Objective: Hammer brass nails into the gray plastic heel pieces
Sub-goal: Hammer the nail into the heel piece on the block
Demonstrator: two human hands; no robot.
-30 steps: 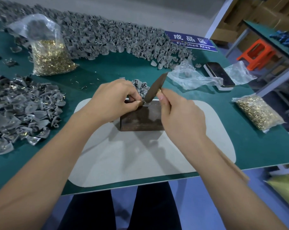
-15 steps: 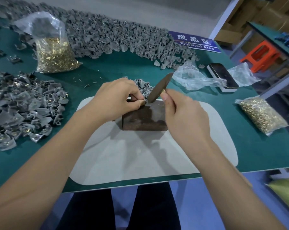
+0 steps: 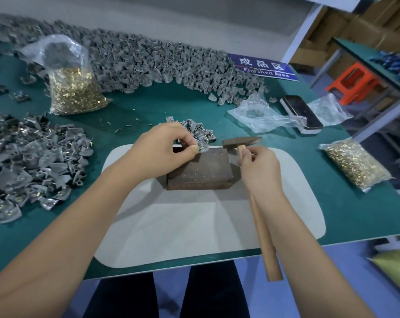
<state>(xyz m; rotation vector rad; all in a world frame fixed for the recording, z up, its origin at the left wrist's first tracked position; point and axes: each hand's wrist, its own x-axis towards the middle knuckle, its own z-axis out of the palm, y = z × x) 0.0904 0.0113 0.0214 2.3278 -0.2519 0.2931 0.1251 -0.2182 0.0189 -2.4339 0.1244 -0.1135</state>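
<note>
While the left hand (image 3: 164, 148) is pinching a gray heel piece (image 3: 201, 146) on the far edge of the brown block (image 3: 200, 172), the right hand (image 3: 259, 167) is gripping the hammer (image 3: 241, 142) close to its head, just right of the piece.

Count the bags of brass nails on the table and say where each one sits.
2. One bag of brass nails stands at the far left, in front of the long gray heap. The other bag lies at the right edge of the green table. More may sit outside the frame.
</note>
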